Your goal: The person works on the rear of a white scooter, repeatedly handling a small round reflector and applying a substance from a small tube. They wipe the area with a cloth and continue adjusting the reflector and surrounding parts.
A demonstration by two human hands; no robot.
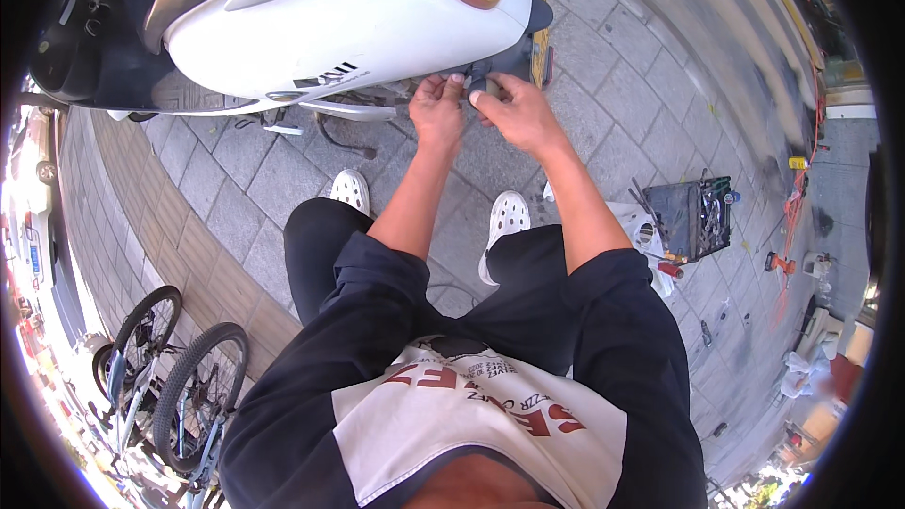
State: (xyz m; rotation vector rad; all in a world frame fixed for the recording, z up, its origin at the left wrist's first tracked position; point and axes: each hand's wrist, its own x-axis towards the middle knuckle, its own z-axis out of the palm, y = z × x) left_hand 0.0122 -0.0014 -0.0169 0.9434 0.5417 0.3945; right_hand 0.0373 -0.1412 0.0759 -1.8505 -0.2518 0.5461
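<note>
Grey paving stones (pixel 240 179) spread under everything, and the largest thing on them is a white scooter (pixel 358 33), lying across the top of the view with its tail light toward the right. Two bicycles (pixel 168 410) stand at the lower left, well apart from the scooter. A black tool case (pixel 673 215) lies open on the ground to the person's right, with a pale plastic bag (pixel 617 217) just beside it. The person's white shoes (pixel 509 217) show below the scooter's rear. Both hands meet under its back end. The right hand (pixel 520 115) is nearly closed, thumb and fingers pinched around a small dark part (pixel 480 69). The left hand (pixel 436 111) is half curled, thumb and forefinger drawn together; whether anything sits between them cannot be told. The dark part is the smallest of these things: it lies at the right hand's fingertips, just to the right of the left hand's fingertips, near the scooter's lower rear edge.
</note>
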